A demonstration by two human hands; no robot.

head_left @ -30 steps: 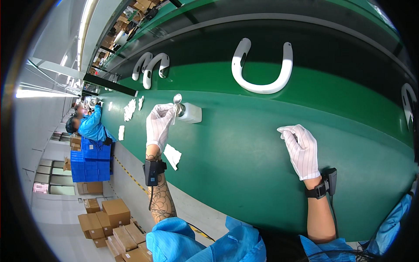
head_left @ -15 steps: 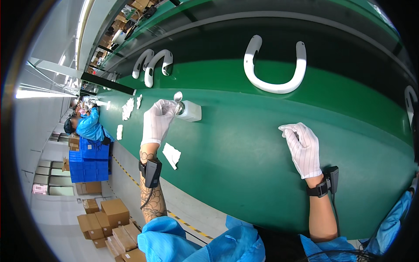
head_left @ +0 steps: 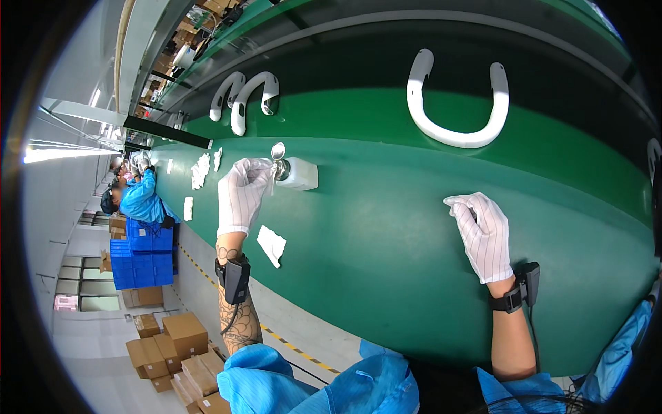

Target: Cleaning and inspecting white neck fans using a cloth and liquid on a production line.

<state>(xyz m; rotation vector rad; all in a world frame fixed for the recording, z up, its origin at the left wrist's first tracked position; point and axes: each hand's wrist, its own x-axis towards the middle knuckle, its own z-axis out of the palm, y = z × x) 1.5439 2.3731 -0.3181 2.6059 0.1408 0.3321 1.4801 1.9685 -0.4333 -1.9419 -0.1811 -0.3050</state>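
My left hand (head_left: 243, 193), in a white striped glove, is pinched closed beside a squat white bottle (head_left: 301, 174). The bottle's round metal lid (head_left: 278, 150) stands tipped up. At the fingertips hangs a thin white strip (head_left: 273, 183), its kind unclear. My right hand (head_left: 480, 231), gloved the same way, is held over the green table, fingers curled and thumb pressed to them, with nothing visible in it. Beyond it lies a white U-shaped neckband device (head_left: 455, 137). Two more white neckbands (head_left: 256, 85) rest at the far left.
A white cloth (head_left: 271, 245) lies by my left wrist on the green table (head_left: 372, 255). Other crumpled cloths (head_left: 200, 171) lie farther left. Blue crates (head_left: 141, 252) and cardboard boxes (head_left: 185, 331) stand on the floor. People in blue (head_left: 138, 196) sit along the table; a blue sleeve (head_left: 623, 338) shows at right.
My left hand has drawn slightly left from the bottle, and the thin white strip now shows at its fingertips. My right hand keeps its pose. The view has shifted slightly.
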